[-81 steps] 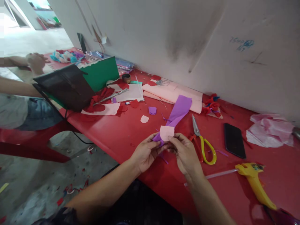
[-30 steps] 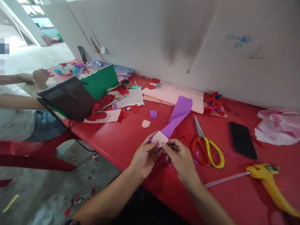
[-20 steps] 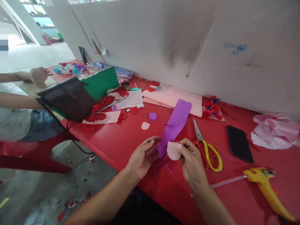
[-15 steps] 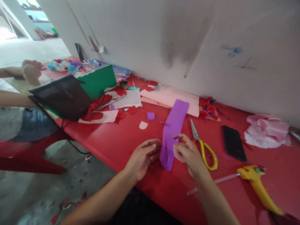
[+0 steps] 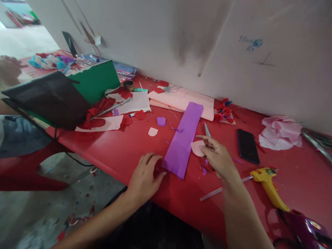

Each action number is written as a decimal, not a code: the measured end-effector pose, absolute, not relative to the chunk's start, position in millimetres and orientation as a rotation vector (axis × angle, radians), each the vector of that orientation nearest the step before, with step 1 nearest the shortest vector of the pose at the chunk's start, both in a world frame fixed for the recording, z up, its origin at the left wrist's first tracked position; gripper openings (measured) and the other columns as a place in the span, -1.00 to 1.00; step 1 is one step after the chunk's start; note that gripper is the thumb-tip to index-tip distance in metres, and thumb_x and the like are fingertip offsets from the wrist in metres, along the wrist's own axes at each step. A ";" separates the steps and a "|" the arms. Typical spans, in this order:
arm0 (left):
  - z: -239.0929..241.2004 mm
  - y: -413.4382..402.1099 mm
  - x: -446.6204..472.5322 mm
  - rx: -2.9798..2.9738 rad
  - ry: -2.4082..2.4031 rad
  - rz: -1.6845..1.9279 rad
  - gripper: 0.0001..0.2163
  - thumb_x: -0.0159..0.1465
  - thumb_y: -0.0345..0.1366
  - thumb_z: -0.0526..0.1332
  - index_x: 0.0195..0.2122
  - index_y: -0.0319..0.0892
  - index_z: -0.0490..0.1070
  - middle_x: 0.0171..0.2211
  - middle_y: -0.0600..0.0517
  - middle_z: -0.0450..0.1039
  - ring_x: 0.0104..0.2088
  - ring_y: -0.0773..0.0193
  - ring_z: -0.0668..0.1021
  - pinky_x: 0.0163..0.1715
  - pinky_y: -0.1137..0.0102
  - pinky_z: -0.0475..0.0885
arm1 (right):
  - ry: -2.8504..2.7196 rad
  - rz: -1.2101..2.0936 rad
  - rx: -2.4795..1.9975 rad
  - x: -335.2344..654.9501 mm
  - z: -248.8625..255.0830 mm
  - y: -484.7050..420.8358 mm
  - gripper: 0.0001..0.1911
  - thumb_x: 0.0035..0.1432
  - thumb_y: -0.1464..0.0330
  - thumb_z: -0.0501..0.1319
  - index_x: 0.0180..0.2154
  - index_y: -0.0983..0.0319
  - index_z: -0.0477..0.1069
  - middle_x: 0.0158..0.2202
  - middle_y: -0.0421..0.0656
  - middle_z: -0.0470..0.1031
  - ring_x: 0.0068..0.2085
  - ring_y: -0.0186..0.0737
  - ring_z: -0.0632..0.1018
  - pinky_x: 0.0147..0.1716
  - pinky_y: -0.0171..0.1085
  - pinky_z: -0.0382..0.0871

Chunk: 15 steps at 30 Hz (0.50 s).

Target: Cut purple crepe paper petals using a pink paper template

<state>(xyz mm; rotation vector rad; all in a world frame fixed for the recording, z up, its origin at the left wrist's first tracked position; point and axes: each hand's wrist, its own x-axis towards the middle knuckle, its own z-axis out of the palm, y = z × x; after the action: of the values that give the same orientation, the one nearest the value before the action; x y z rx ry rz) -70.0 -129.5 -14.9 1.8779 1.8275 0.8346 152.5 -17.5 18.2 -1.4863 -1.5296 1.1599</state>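
A purple strip [image 5: 181, 141] of folded crepe paper lies slantwise on the red table. My left hand [image 5: 146, 174] is at its near left corner, thumb and fingers apart in a curve around that corner. Between the thumb and fingers of my right hand [image 5: 216, 154] is a pale pink paper petal [image 5: 197, 148], held over the strip's right edge. Scissors [image 5: 207, 130] lie behind my right hand; only their blades show clearly, the yellow handles being hidden. Farther off are a second pink petal [image 5: 153, 131] and a small purple petal [image 5: 161, 121].
To the right lie a black phone [image 5: 248, 146], a yellow glue gun [image 5: 268, 185] with its glue stick, and crumpled pink paper [image 5: 280, 133]. Folded pink paper [image 5: 181, 97] runs along the wall. A green board [image 5: 94, 83] stands at left, near another person's hand [image 5: 10, 71].
The purple strip now lies flatter, its near end shifted left. My left hand has moved left and down to its corner. My right hand has lifted the pink petal slightly; the view has shifted.
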 end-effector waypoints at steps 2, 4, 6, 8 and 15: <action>-17.8 -135.7 -76.0 1.940 1.832 0.769 -0.77 0.20 -0.33 0.24 -0.10 -0.16 0.41 -0.11 -0.09 0.41 -0.09 0.08 0.41 -0.04 0.10 0.38 | -1.628 1.132 -1.534 152.8 20.2 -18.2 -0.71 0.01 0.29 0.12 -0.25 0.24 0.48 -0.46 -0.21 0.41 -0.49 -0.32 0.35 -0.51 -0.33 0.17; -19.0 -138.2 -79.9 1.982 1.785 0.708 -0.89 0.23 -0.36 0.21 -0.22 -0.14 0.45 -0.18 -0.05 0.43 -0.16 0.12 0.42 -0.09 0.15 0.38 | -1.826 1.174 -1.545 151.4 21.5 -20.9 -0.73 0.07 0.26 0.09 -0.28 0.23 0.49 -0.51 -0.22 0.40 -0.51 -0.31 0.35 -0.53 -0.33 0.16; -17.8 -137.7 -82.4 1.998 1.723 0.671 -0.91 0.26 -0.39 0.15 -0.32 -0.14 0.45 -0.25 -0.02 0.44 -0.21 0.17 0.43 -0.13 0.21 0.38 | -2.104 1.205 -1.520 148.0 22.8 -25.7 -0.72 0.10 0.27 0.11 -0.21 0.19 0.51 -0.57 -0.26 0.36 -0.55 -0.31 0.33 -0.55 -0.34 0.11; -13.0 -135.6 -85.9 1.978 1.684 0.651 -0.86 0.28 -0.42 0.11 -0.36 -0.14 0.44 -0.31 0.00 0.46 -0.25 0.20 0.45 -0.17 0.27 0.38 | -2.343 1.165 -1.508 144.2 25.7 -32.2 -0.71 0.13 0.29 0.12 -0.14 0.16 0.51 -0.59 -0.26 0.38 -0.56 -0.29 0.34 -0.54 -0.32 0.10; 21.8 -135.5 -152.7 1.708 1.789 0.619 -0.85 0.25 -0.27 0.10 -0.35 -0.11 0.45 -0.34 0.07 0.54 -0.32 0.27 0.54 -0.30 0.43 0.38 | -2.266 1.127 -1.529 156.9 39.5 -47.4 -0.75 0.23 0.22 0.07 -0.24 0.16 0.48 -0.37 -0.19 0.56 -0.38 -0.21 0.51 -0.38 -0.28 0.29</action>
<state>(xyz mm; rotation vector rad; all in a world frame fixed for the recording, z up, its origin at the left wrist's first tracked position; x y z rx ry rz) -152.7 -135.5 21.8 1.7084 1.7889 0.6186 156.9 -47.4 39.5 -1.5290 -2.2662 1.1272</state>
